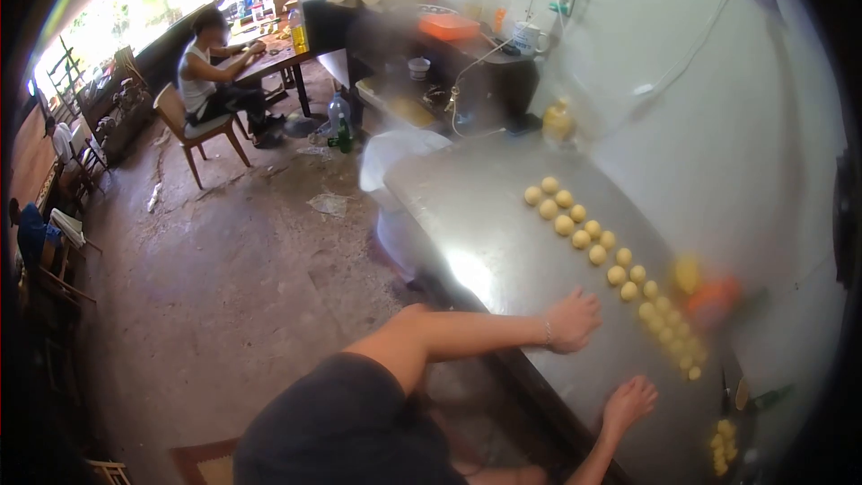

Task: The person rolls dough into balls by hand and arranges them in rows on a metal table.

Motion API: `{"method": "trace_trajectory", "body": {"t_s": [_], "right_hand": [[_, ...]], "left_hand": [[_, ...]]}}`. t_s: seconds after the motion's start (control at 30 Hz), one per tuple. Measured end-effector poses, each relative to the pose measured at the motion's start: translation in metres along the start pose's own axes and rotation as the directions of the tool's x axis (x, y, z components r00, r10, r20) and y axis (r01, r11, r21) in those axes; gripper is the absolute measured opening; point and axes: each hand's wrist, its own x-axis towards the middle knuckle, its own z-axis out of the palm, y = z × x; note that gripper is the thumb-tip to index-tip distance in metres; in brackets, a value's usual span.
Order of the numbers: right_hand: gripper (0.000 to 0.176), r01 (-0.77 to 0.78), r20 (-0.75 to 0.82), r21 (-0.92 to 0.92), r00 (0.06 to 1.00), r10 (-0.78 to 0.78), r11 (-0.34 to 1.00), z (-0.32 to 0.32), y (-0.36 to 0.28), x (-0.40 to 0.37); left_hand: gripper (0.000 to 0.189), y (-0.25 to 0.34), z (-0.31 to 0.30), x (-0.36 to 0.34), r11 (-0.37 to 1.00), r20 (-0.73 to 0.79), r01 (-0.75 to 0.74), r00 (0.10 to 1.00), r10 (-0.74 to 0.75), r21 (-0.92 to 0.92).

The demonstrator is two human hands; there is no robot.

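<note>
Keeping left hand and right hand off the balls toward 1 o'clock should prevent dents; both curl partly, contents impossible to tell.

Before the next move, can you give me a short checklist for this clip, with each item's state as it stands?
1. Both hands in view: ok; left hand and right hand both show over the table.
2. Hands apart: ok; a gap of bare table lies between them.
3. Hands free of anything under the palms: cannot tell; the undersides are hidden.
4. Balls all spaced apart: not ok; those near the orange item crowd together.
5. Orange item clear of the balls: cannot tell; it is blurred.
6. Other person away from this table: ok; seated in the background.
</note>
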Motion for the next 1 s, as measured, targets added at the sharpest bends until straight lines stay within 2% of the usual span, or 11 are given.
{"method": "trace_trajectory", "body": {"t_s": [0.1,0.23,0.3,0.4,0.5,0.6,0.7,0.8,0.9,1.0], "right_hand": [[0.031,0.025,0.123,-0.038,0.992,-0.021,0.999,-0.004,-0.021,0.022],[0.041,-0.01,0.259,-0.085,0.965,0.032,0.996,-0.008,-0.038,0.061],[0.045,-0.022,0.289,-0.082,0.956,0.045,0.996,0.0,-0.036,0.077],[0.048,-0.059,0.193,-0.033,0.979,0.065,0.998,0.018,-0.021,0.089],[0.05,-0.094,0.239,-0.034,0.966,0.099,0.995,0.028,0.001,0.1],[0.051,-0.155,0.28,-0.133,0.941,0.187,0.979,0.023,0.014,0.102],[0.053,-0.067,0.377,-0.345,0.904,0.203,0.936,-0.001,0.018,0.091],[0.048,-0.285,0.313,-0.164,0.893,0.324,0.944,0.004,0.037,0.078],[0.036,-0.299,0.248,-0.125,0.914,0.321,0.946,0.0,0.047,0.054],[0.024,-0.218,0.052,-0.065,0.974,0.221,0.974,0.032,0.071,0.023]], "left_hand": [[0.027,0.005,0.013,0.03,0.999,0.056,0.027,0.998,-0.028,0.019],[0.027,0.005,0.021,0.065,0.994,0.107,0.096,0.989,-0.102,0.057],[0.026,0.002,0.022,0.077,0.991,0.108,0.127,0.986,-0.13,0.033],[0.029,-0.017,0.042,0.088,0.99,0.103,0.117,0.987,-0.124,0.072],[0.028,-0.03,0.04,0.086,0.979,0.036,0.178,0.983,-0.182,0.096],[0.026,-0.041,0.036,0.078,0.956,0.018,0.263,0.963,-0.267,0.134],[0.031,-0.048,0.026,0.063,0.938,0.039,0.319,0.944,-0.327,0.135],[0.035,-0.06,0.029,0.04,0.939,-0.141,0.315,0.945,-0.296,0.137],[0.035,-0.067,0.018,0.018,0.927,-0.116,0.338,0.939,-0.323,0.163],[0.031,-0.054,-0.012,-0.008,0.936,-0.033,0.322,0.947,-0.321,0.14]]}}
